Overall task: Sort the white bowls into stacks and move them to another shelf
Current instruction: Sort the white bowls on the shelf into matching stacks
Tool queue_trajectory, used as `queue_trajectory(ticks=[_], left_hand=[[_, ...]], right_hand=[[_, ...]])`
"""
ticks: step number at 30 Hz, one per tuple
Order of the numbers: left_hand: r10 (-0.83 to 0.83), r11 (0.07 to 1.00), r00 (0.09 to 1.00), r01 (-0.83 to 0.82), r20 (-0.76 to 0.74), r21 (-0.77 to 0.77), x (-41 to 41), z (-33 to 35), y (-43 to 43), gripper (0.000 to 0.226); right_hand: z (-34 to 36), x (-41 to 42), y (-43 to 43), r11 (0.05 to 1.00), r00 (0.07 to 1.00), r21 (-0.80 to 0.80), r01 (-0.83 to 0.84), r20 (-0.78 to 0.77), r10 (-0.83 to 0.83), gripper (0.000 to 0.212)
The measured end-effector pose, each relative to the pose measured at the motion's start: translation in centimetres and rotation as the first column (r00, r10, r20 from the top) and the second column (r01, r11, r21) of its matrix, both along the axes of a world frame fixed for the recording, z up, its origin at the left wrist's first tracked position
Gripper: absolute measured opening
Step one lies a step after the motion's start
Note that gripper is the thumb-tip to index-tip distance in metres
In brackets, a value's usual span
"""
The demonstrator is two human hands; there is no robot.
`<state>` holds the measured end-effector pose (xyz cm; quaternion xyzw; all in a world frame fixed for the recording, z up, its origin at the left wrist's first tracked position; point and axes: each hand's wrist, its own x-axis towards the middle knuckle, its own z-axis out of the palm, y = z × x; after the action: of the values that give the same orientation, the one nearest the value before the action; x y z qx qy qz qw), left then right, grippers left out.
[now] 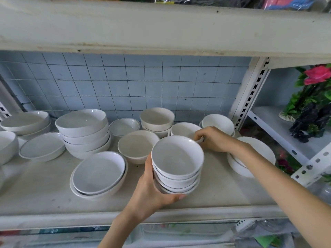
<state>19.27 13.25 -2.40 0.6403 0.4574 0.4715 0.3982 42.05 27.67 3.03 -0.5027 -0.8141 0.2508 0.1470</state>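
My left hand (152, 190) grips a stack of three small white bowls (177, 163) from below and the side, lifted just above the shelf (44, 190). Behind the stack, my right hand (213, 139) pinches the rim of another small white bowl (182, 129) that sits on a second one. More white bowls stand around: a tall stack of wide bowls (84, 133), a single deep bowl (137, 145), a two-bowl stack (156, 119) at the back, and a shallow pair (98, 174) in front.
Flat dishes (42, 146) and bowls (25, 122) fill the shelf's left side. More bowls (217, 123) stand at the back right, and a wide pair (240, 165) lies under my right forearm. A white slotted post (250, 97) bounds the shelf; artificial flowers (315, 97) stand beyond it.
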Motion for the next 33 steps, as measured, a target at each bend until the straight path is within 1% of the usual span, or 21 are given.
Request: queue_trajectory(ticks=[2, 3, 5, 7, 10, 14, 16, 19, 21, 23, 25, 27, 28, 31, 33], left_hand=[[0.005, 1.000, 1.000, -0.005, -0.015, -0.001, 0.0, 0.1, 0.0, 0.114], [0.005, 1.000, 1.000, -0.005, -0.019, 0.000, -0.1, 0.0, 0.0, 0.114], [0.007, 1.000, 1.000, -0.007, -0.020, 0.002, -0.1, 0.0, 0.0, 0.114], [0.003, 1.000, 1.000, -0.003, -0.017, -0.009, -0.1, 0.0, 0.0, 0.114], [-0.002, 1.000, 1.000, 0.002, -0.017, -0.023, -0.1, 0.0, -0.1, 0.113], [0.007, 1.000, 0.999, -0.008, -0.036, -0.027, 0.1, 0.2, -0.3, 0.109], [0.022, 0.999, 0.998, -0.024, -0.054, -0.023, 0.0, 0.3, -0.3, 0.107], [0.048, 0.999, 0.997, -0.049, -0.065, -0.016, -0.1, 0.4, -0.4, 0.104], [0.056, 0.998, 0.996, -0.056, -0.076, -0.005, -0.4, 0.4, -0.4, 0.104], [0.061, 0.998, 0.995, -0.062, -0.074, -0.008, -0.8, 0.4, -0.5, 0.106], [0.068, 0.997, 0.995, -0.070, -0.073, -0.017, -1.3, 0.4, -0.5, 0.102], [0.069, 0.997, 0.995, -0.071, -0.068, -0.027, -1.7, 0.3, -0.5, 0.099], [0.068, 0.997, 0.996, -0.070, -0.065, -0.029, -1.9, 0.3, -0.5, 0.100], [0.063, 0.997, 0.996, -0.066, -0.070, -0.036, -2.0, 0.3, -0.5, 0.102], [0.055, 0.998, 0.996, -0.057, -0.071, -0.033, -2.0, 0.2, -0.4, 0.099]], right_hand=[[0.3, 0.0, -0.1, 1.000, 0.999, 0.002, 0.016, -0.052, -0.016, 0.025], [0.5, -0.1, -0.1, 1.000, 0.997, 0.013, 0.025, -0.078, -0.024, 0.024], [0.8, -0.4, -0.1, 0.998, 0.992, 0.049, 0.029, -0.124, -0.023, 0.015], [0.8, -0.5, -0.2, 0.996, 0.984, 0.080, 0.041, -0.179, -0.026, 0.010], [0.7, -0.2, -0.3, 0.986, 0.955, 0.116, 0.123, -0.282, -0.086, 0.005], [2.1, 0.8, -1.9, 0.955, 0.907, 0.192, 0.224, -0.401, -0.132, 0.005], [3.2, 1.5, -3.2, 0.941, 0.868, 0.204, 0.270, -0.475, -0.146, 0.008], [4.1, 2.8, -5.7, 0.926, 0.821, 0.215, 0.310, -0.552, -0.146, 0.023], [4.1, 3.5, -7.5, 0.925, 0.809, 0.223, 0.308, -0.573, -0.132, 0.027], [3.8, 4.0, -9.1, 0.930, 0.804, 0.215, 0.297, -0.583, -0.122, 0.025], [3.1, 4.2, -10.5, 0.940, 0.797, 0.190, 0.282, -0.593, -0.119, 0.020], [2.0, 4.4, -11.7, 0.943, 0.804, 0.173, 0.285, -0.579, -0.137, 0.007], [1.4, 4.5, -12.1, 0.936, 0.816, 0.184, 0.299, -0.558, -0.151, 0.009], [-0.3, 4.7, -13.5, 0.931, 0.844, 0.212, 0.297, -0.514, -0.153, 0.027], [-1.3, 4.5, -14.3, 0.929, 0.852, 0.228, 0.292, -0.503, -0.144, 0.032]])
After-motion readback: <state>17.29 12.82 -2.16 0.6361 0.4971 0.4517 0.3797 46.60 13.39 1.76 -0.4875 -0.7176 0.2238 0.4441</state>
